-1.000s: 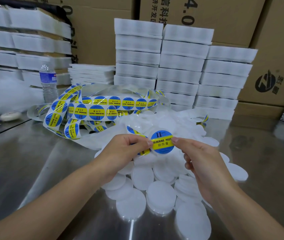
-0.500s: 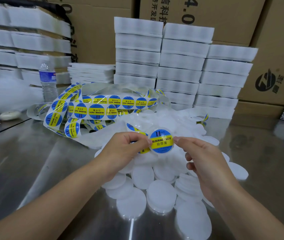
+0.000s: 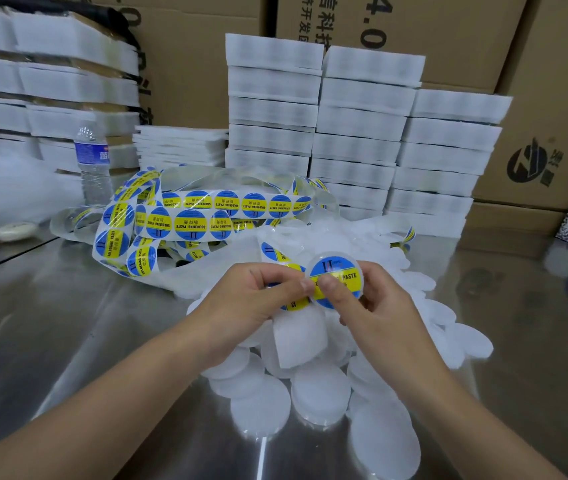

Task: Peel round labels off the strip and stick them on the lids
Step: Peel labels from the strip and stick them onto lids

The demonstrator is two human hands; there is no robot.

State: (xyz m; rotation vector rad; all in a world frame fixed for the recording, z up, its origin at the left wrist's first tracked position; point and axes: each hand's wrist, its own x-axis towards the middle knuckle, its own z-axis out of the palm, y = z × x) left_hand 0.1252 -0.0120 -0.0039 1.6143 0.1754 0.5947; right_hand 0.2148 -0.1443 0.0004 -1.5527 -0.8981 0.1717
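Gripping a white lid (image 3: 362, 271) in the right hand (image 3: 384, 303), thumb pressed flat across the blue-and-yellow label (image 3: 339, 270) on its face; pinching the label strip (image 3: 277, 252) in the left hand (image 3: 258, 299) just beside, thumb tips side by side. Below the hands, heaped loose lids (image 3: 320, 393) on a steel table (image 3: 102, 341); beyond, coiled in a tangle, the rest of the strip, near a water bottle (image 3: 93, 161). At the back, stacked white foam trays (image 3: 355, 133) against cardboard boxes (image 3: 448, 36).
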